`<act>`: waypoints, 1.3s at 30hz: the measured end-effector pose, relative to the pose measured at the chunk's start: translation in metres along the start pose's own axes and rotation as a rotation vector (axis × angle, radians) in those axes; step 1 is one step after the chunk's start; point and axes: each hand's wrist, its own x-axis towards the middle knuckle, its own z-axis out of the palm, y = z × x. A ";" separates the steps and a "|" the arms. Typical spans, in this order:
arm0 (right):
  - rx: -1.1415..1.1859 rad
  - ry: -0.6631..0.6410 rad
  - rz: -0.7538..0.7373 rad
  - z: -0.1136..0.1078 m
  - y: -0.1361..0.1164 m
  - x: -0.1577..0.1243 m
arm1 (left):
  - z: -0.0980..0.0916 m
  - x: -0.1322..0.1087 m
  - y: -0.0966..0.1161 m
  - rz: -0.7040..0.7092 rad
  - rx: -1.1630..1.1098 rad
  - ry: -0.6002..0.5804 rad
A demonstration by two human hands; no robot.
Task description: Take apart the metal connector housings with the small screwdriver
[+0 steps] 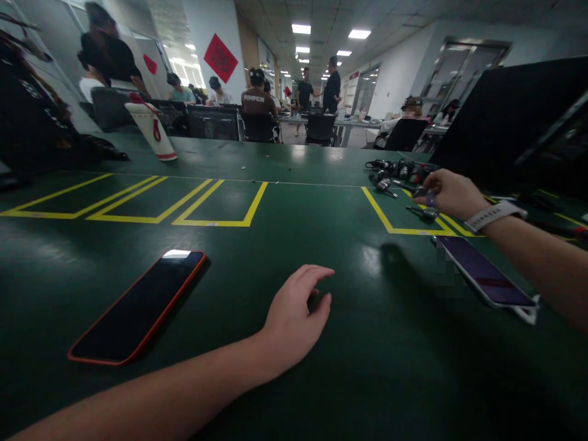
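My left hand [294,318] rests low over the green table with nothing in it, thumb and fingers apart. To its left lies a phone with an orange-red case [140,309], screen up and dark. Off to the right, my right hand [452,193] has its fingers pinched together above a yellow-taped box. At its fingertips is a small metallic part with a thin shaft [427,212]; part of it is hidden, and I cannot make out its exact kind. Just behind is a pile of similar metal and black parts [397,171].
Yellow tape outlines [211,223] mark the table [316,220]. A second phone [487,272] lies below my right forearm. A white tumbler with a red strap [151,130] stands at the back left. A large black panel [514,116] rises at the right. People sit and stand beyond.
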 end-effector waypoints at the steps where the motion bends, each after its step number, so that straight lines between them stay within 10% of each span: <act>1: 0.045 -0.075 -0.064 0.003 -0.017 -0.016 | 0.000 -0.001 0.001 0.096 0.105 0.035; 5: 0.267 -0.346 -0.348 0.014 -0.085 -0.090 | -0.001 0.001 0.003 0.317 0.372 0.117; 11: 0.298 -0.352 -0.593 0.020 -0.137 -0.150 | -0.005 0.008 -0.004 0.195 0.482 -0.003; 17: 0.906 -0.383 -0.438 0.006 -0.138 -0.164 | -0.015 0.020 -0.017 -0.029 0.175 0.018; 23: 1.402 -0.456 -0.161 -0.009 -0.132 -0.169 | -0.015 0.023 -0.011 0.033 -0.098 -0.013; 39: 0.845 -0.421 -0.477 -0.024 -0.134 -0.179 | -0.009 0.018 -0.008 0.164 -0.104 -0.175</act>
